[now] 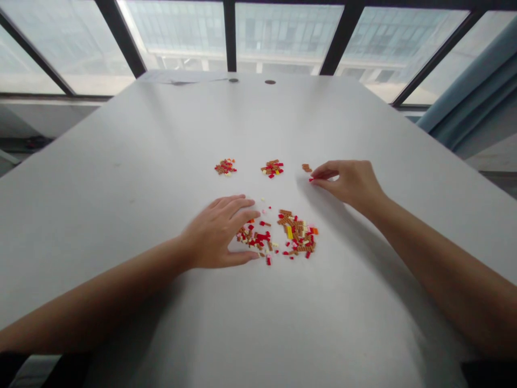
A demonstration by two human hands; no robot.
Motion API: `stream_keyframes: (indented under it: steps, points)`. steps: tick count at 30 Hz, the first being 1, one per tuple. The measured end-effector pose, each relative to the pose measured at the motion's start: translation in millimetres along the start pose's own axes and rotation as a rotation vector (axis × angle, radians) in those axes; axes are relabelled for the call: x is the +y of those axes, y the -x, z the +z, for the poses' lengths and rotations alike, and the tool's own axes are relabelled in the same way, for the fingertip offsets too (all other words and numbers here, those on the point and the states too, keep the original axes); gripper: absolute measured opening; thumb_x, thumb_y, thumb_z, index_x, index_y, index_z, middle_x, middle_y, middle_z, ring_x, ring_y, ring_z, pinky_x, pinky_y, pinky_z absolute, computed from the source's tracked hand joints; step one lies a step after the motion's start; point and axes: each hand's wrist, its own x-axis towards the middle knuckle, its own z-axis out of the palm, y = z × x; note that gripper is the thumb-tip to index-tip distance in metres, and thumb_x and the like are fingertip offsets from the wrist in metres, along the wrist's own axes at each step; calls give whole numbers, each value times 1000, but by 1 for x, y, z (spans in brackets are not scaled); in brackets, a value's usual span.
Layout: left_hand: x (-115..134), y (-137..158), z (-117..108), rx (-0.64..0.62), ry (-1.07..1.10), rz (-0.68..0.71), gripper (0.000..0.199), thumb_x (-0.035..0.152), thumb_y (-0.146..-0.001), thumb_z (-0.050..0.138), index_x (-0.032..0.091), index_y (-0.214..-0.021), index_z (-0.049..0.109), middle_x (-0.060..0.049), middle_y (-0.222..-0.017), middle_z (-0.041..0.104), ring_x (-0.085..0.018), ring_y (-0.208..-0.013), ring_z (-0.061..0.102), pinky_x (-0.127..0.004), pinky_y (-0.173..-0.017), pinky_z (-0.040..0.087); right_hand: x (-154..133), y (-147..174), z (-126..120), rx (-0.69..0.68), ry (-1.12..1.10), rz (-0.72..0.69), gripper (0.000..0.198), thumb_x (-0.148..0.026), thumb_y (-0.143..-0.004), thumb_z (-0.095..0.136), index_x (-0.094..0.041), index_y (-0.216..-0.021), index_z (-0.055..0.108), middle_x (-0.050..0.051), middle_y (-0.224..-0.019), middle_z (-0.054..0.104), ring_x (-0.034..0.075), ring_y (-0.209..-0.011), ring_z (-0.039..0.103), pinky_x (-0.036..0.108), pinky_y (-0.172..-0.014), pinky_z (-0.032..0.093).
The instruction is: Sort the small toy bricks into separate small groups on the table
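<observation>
My right hand (347, 183) pinches a small red building brick (311, 179) between thumb and fingertips, low over the table. Just beyond those fingertips lie a few brown bricks (307, 167). My left hand (222, 231) rests with fingers spread around the left side of a loose pile of red, brown and cream bricks (258, 238), partly covering it. To the right of that pile is a larger heap of mixed bricks (299, 234), brown and red with some yellow, orange and pink pieces.
Two small brick clusters, a left one (225, 167) and a middle one (272, 168), sit farther up the white table (250, 323). Two dark round spots (270, 82) and papers (181, 78) are near its far edge. Windows stand behind; a blue curtain (472, 97) hangs right.
</observation>
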Motion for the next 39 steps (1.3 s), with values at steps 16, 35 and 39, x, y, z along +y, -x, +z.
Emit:
stream_keyframes:
  steps: [16,35,39]
  points:
    - [0,-1,1,13,5,5,68,67,-92,55,12,-132,57,-22,-141,58,-39,-136,52,-55,-111,45,13,-19,19,61,57,27,18,-35,-85,66,-22,-90,77,8,-91,80,26,-87,76,38,-83,54]
    - [0,-5,3,-6,68,-43,56,59,-89,63,17,-125,58,-19,-141,59,-37,-137,51,-54,-113,43,-33,35,-6,-206,-79,-264,15,-30,-86,66,-25,-93,78,2,-89,81,21,-83,76,36,-81,57]
    - [0,-5,4,1,48,-28,55,59,-89,62,17,-124,56,-19,-140,60,-37,-137,51,-54,-112,44,-41,38,-5,-257,-93,-374,14,-27,-88,66,-24,-94,78,2,-90,81,18,-81,75,31,-78,55]
